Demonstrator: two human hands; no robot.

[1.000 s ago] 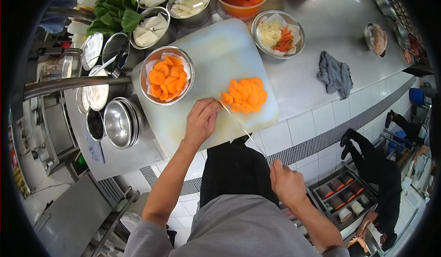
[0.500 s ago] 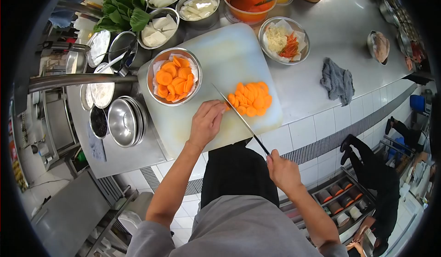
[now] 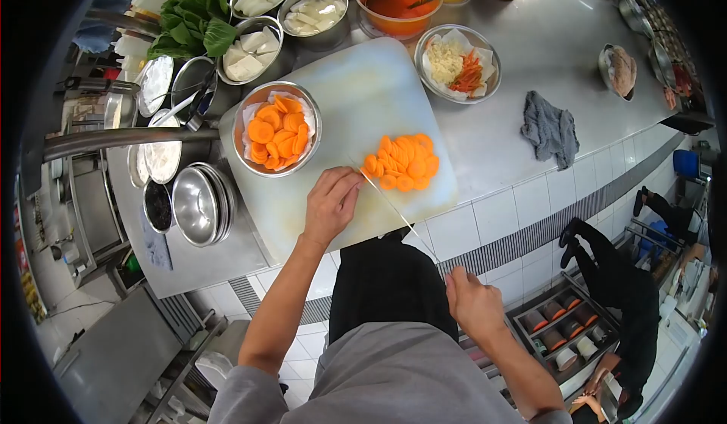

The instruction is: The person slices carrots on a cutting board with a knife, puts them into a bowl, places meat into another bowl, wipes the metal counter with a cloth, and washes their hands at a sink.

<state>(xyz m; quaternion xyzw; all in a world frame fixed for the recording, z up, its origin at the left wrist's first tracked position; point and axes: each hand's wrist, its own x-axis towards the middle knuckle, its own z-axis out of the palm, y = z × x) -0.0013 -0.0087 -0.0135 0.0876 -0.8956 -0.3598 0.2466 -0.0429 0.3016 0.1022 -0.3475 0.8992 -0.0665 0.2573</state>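
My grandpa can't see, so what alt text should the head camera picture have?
A person's right hand holds a knife near a pile of carrot slices on a cutting board, with the left hand close to the blade. A metal bowl holds more slices.

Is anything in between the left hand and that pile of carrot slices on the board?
Yes, a knife! Its thin blade slants right beside the left hand, on the side where the carrot slices are piled. The right hand holds the knife. I can't see anything else between them.
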